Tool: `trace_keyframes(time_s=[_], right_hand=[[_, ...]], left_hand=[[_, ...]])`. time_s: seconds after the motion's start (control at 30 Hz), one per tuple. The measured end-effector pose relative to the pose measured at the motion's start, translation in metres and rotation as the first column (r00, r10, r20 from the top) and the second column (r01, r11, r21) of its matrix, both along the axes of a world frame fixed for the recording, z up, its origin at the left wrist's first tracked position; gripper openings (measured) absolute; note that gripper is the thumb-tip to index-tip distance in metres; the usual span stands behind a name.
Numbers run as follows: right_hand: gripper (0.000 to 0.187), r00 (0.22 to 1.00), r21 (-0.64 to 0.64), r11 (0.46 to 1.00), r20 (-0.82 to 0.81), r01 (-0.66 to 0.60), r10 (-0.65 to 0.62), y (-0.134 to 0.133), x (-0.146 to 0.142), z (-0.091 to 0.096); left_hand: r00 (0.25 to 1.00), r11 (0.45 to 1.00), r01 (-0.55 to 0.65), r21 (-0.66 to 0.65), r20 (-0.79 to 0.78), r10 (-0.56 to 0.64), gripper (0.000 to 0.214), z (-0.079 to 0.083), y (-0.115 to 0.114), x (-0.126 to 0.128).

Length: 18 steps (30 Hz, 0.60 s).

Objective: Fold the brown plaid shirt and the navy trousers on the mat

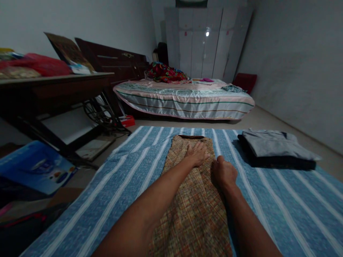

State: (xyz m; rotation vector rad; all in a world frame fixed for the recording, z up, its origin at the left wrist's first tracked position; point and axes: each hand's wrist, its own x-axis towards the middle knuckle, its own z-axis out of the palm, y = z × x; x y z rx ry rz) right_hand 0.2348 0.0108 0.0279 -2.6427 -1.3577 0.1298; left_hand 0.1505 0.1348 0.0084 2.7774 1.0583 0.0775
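A long brown garment [197, 210] with a fine checked weave lies on the blue striped sheet [125, 178], its dark-lined neck or waist opening at the far end. My left hand [197, 154] rests flat on the garment's upper part, fingers spread. At the right edge of the cloth, my right hand [225, 173] is closed, with its fingers curled around that edge; the fingertips are partly hidden. Right of it sits a stack of folded clothes, a grey one [276, 144] on top of a black one [284, 162].
Beyond the sheet stands a bed [184, 103] with a red floral blanket [166, 73], and behind it a pale wardrobe [199, 46]. On the left are a treadle sewing table [80, 80], a red bag [48, 65] and a blue box [37, 167] on the floor.
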Motion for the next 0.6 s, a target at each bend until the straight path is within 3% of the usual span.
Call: trace_keyframes(time_s=[0.07, 0.13, 0.23, 0.3, 0.43, 0.6], right_hand=[[0.028, 0.999, 0.039, 0.999, 0.043, -0.027, 0.026, -0.004, -0.006, 0.003], [0.025, 0.984, 0.100, 0.983, 0.112, -0.151, 0.139, -0.009, -0.014, 0.003], [0.025, 0.900, 0.138, 0.899, 0.203, -0.416, 0.386, -0.017, -0.024, -0.005], [0.027, 0.856, 0.129, 0.856, 0.221, -0.500, 0.467, -0.022, -0.026, -0.015], [0.034, 0.841, 0.169, 0.831, 0.228, -0.531, 0.491, -0.028, -0.019, -0.029], [0.041, 0.862, 0.226, 0.835, 0.211, -0.501, 0.460, -0.031, -0.017, -0.029]], left_hand=[[1.000, 1.000, 0.002, 0.011, 0.000, -0.002, 0.056, -0.002, 0.004, 0.003], [1.000, 1.000, 0.004, 0.023, 0.000, -0.004, 0.055, -0.005, 0.007, 0.005], [1.000, 0.999, 0.009, 0.040, -0.007, -0.009, 0.053, -0.006, 0.009, 0.006], [1.000, 0.999, 0.011, 0.047, -0.016, -0.010, 0.054, -0.006, 0.009, 0.006], [0.999, 0.999, 0.009, 0.048, -0.035, -0.007, 0.055, -0.002, 0.007, 0.006], [1.000, 0.997, 0.009, 0.074, -0.030, -0.007, 0.059, 0.008, 0.004, 0.005]])
